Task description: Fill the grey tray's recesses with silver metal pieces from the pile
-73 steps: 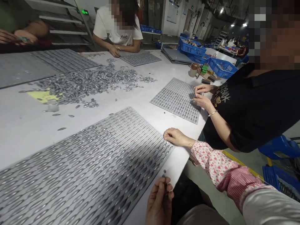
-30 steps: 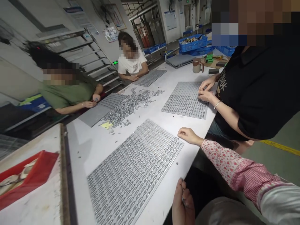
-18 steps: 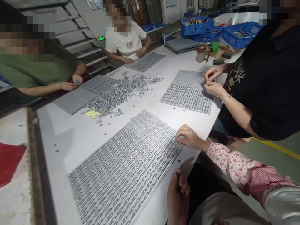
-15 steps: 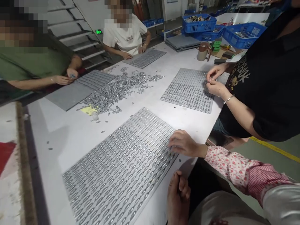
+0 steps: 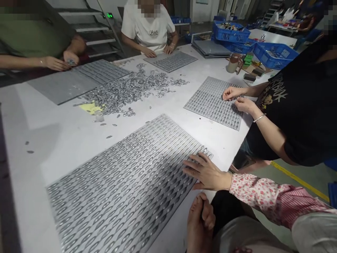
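Observation:
In front of me on the white table lies a large grey board [image 5: 113,189] covered in rows of shiny, pointed-oval metal pieces. Toward its far corner the rows look flatter and thinner. My right hand [image 5: 206,172], in a pink strawberry-print sleeve, rests with fingers spread on the board's right edge. Just beyond its fingers a few oval pieces [image 5: 204,149] stand out near the corner. My left hand [image 5: 200,219] is beside the board's near right edge, fingers curled closed; what is inside it, if anything, is hidden.
A heap of loose oval metal pieces [image 5: 126,89] lies mid-table beside a yellow paper [image 5: 91,107]. Three other people work at similar boards, one close on my right at a smaller board [image 5: 210,102]. A mug [image 5: 233,63] and blue crates [image 5: 276,54] stand at the far right.
My right hand has flattened and spread its fingers on the board, where they were bent before. My left hand stays curled. The view has shifted. The right-hand neighbour's hands have moved apart.

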Motion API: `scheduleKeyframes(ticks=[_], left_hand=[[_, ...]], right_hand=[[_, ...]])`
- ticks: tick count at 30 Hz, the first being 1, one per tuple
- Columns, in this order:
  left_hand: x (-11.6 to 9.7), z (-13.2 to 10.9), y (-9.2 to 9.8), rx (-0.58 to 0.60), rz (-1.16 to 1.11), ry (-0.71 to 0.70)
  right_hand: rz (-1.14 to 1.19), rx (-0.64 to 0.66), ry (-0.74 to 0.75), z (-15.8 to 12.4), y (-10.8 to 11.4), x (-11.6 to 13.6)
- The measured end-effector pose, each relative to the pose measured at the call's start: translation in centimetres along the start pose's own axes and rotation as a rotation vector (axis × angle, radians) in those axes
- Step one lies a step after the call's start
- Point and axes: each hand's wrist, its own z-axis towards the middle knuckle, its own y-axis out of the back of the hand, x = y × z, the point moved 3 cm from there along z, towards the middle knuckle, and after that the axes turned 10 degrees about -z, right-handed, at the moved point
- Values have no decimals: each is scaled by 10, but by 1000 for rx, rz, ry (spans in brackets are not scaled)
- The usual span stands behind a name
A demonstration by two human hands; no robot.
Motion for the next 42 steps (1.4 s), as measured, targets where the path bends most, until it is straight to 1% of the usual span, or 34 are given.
scheduleKeyframes(ticks=[14,22,28,34,38,42], left_hand=[[-1,6,2,71,-39,45],[-1,5,5,65,-73,71],[-1,3,3,66,-82,80],[-2,2,2,73,-73,93],[-3,1,1,90,-82,87],[-3,1,0,90,-75,89]], right_hand=[[114,38,-8,-3,0,-2],[138,50,-18,-3,0,-3],[139,30,10,-4,-1,-2],[144,32,-2,-5,-4,-3],[147,30,-20,-3,-2,-4],[135,70,-55,0,2,-4]])
